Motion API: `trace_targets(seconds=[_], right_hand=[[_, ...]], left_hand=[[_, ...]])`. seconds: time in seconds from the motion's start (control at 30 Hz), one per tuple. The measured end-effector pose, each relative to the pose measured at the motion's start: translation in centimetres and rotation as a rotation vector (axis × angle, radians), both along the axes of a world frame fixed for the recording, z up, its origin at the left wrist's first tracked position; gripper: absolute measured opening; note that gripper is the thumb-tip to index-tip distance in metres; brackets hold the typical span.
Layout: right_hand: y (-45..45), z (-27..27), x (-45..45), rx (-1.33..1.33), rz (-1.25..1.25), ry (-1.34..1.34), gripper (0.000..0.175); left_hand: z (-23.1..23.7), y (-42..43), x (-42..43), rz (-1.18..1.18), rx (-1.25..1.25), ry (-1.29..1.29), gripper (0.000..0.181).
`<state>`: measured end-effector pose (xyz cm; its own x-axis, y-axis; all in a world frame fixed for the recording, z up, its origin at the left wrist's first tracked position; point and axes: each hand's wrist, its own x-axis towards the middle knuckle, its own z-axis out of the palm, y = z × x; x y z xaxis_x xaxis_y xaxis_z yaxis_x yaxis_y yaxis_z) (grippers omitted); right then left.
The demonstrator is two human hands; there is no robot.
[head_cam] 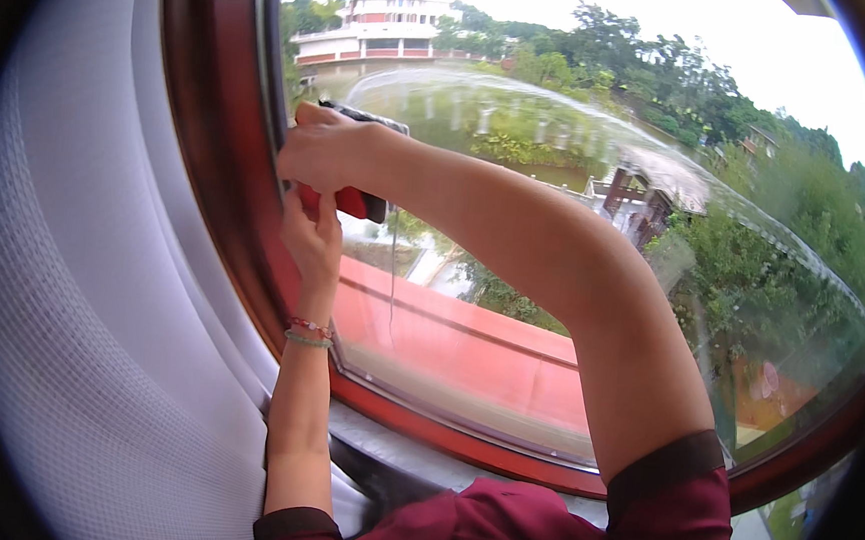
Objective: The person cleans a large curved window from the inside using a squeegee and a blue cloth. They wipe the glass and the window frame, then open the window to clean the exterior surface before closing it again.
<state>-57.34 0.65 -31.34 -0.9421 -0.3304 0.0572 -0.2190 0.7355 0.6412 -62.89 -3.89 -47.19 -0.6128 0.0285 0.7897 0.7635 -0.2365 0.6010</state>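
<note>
A red and black window cleaner (353, 203) with a pale pad along its top edge is against the glass pane (469, 393), close to the left side of the window. My right hand (320, 149) grips it from above, the arm bent across the pane. From below, my left hand (313, 235) holds its red part between thumb and fingers. Much of the tool is hidden behind both hands. A thin cord (393, 282) hangs down from it. A wet, whitish streak (601, 115) arcs over the glass from near the tool towards the right.
A reddish-brown window frame (214, 104) borders the pane. To my left hangs a white curtain (121, 308), close beside my left arm. Below the window runs a grey sill (391, 436). Through the glass are a red ledge (473, 333), trees and buildings.
</note>
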Motion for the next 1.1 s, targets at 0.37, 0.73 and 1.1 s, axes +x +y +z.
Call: trace_targets(seconds=[0.37,0.73,1.1], right_hand=[[3.2,1.7,39.0,0.018,-0.097,0.520,0.018],[5.6,-2.6,80.0,0.106,-0.448,0.882,0.011],[9.6,-11.5,107.0,0.161,-0.657,1.545,0.018]], left_hand=[[5.5,4.6,30.8,-0.390,0.049,0.541,0.043],[6.4,9.9,70.1,-0.708,-0.052,0.722,0.040],[5.5,14.3,97.3,-0.963,-0.117,1.101,0.030]])
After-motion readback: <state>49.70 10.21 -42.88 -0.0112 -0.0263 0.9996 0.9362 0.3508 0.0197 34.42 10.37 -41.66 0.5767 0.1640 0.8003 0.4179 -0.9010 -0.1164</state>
